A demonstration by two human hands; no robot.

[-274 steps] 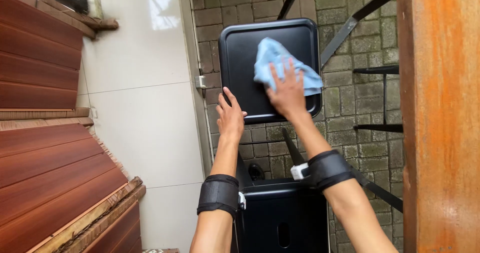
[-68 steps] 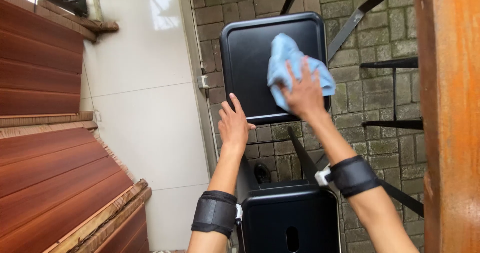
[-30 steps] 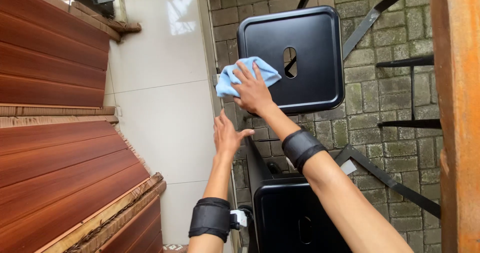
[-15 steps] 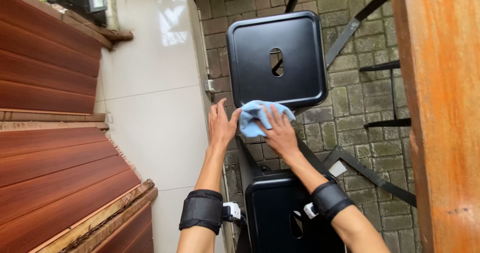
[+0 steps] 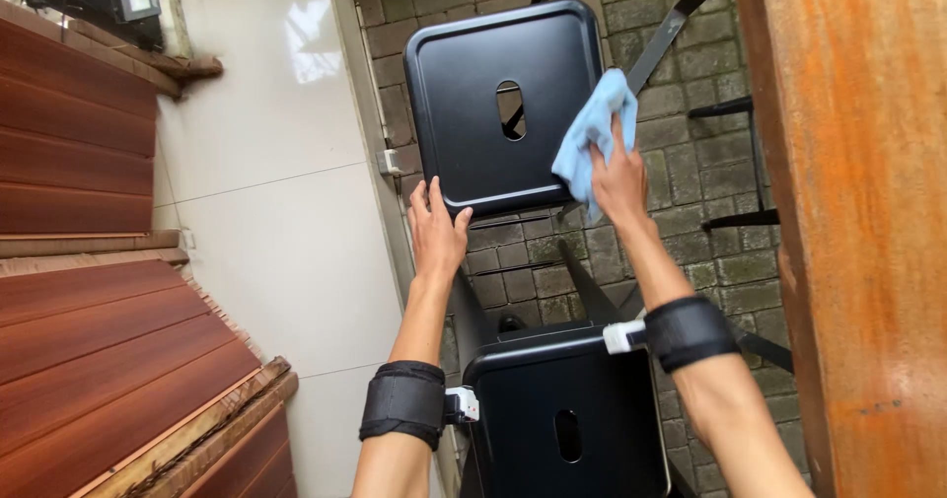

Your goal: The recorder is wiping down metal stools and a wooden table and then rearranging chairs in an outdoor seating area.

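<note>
Grey stone paving is filling the background, with a pale tiled strip (image 5: 276,192) running along its left side and reddish wooden boards (image 5: 89,330) lying at the far left. An orange-brown rusty post (image 5: 858,212) is rising up the right edge of the scene.

Out on the far side, a black square stool (image 5: 493,104) with a slot through its seat is standing on the paving. The left hand (image 5: 437,232) is resting flat on the near left corner of that seat, fingers spread and steadying it, the grip wrapped around nothing. The right hand (image 5: 619,177) is sitting at the stool's right edge, its grip bunched tight on a light blue cloth (image 5: 590,141); the cloth is pressing against the right rim of the seat and hanging partly off beyond it.

Down in the near centre, a second black stool (image 5: 562,409) of the same slotted kind is standing just below the forearms. Both wrists are wearing black bands (image 5: 402,399), each with a small white clip on it. Thin black metal bars (image 5: 735,168) are crossing the paving to the right of the far stool.
</note>
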